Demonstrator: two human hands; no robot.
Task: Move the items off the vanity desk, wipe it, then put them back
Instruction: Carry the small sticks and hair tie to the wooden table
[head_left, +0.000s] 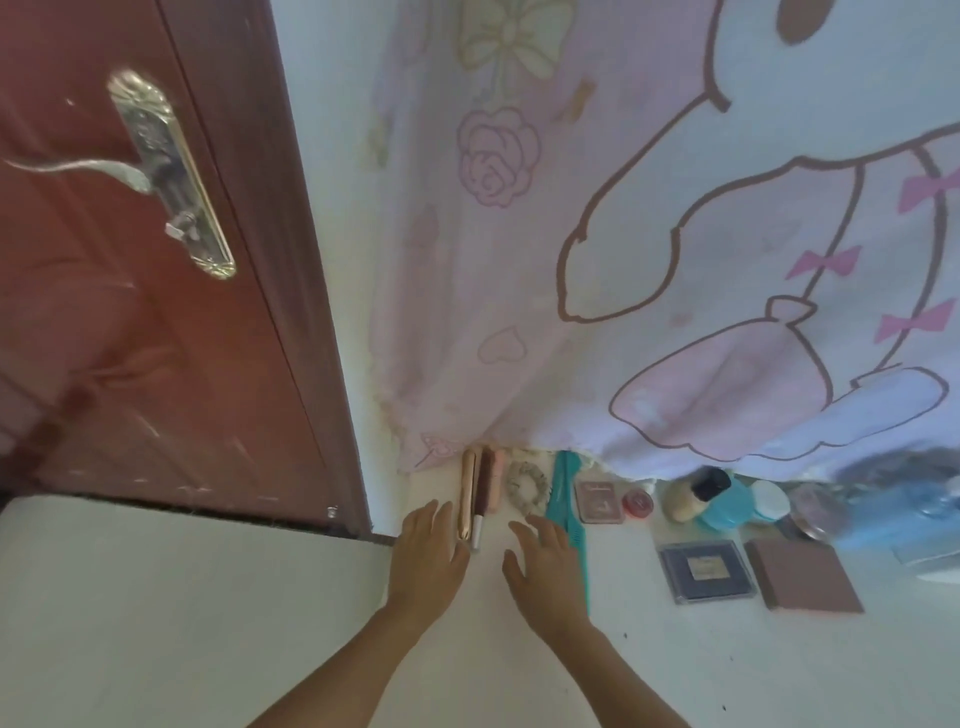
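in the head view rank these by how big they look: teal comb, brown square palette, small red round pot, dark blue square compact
1. Teal plastic comb, longest, partly behind the right hand.
2. Brown square palette and dark blue square compact: too alike to rank.
3. Small red round pot, smallest.

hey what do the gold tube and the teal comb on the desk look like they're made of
Gold tube: probably metal or metallised plastic, since it shines with a bright streak along it. Teal comb: looks like moulded plastic, one even colour with a dull sheen.
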